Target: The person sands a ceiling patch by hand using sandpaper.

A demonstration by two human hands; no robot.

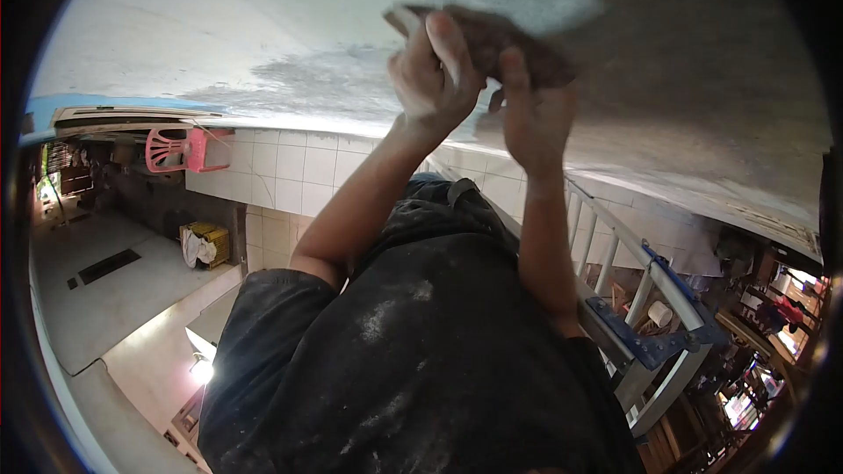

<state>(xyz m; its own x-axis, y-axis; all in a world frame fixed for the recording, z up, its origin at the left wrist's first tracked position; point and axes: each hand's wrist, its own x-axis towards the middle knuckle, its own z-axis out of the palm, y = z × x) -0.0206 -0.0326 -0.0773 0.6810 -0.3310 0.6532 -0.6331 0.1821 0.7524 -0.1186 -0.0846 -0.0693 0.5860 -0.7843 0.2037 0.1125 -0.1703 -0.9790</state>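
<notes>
A dark brown sheet, apparently sandpaper (492, 33), lies against the grey-white plastered wall (351, 0) in front of me, somewhat smeared by motion. My left hand (439, 70) grips its left part, where a pale edge shows. At the right end, my right hand (537, 109) is closed on the same sheet, its fingers pressed against it. Both arms reach forward from a black shirt (421, 333) marked with white dust. The side of the sheet facing the wall is hidden.
Close on my right stands a metal ladder (654, 281) with blue joints. White tiles (281, 162) cover the floor below the wall. To the left are a pink plastic chair (195, 151) and a yellow basket (211, 246) with white cloth. A lamp (202, 371) glows at lower left.
</notes>
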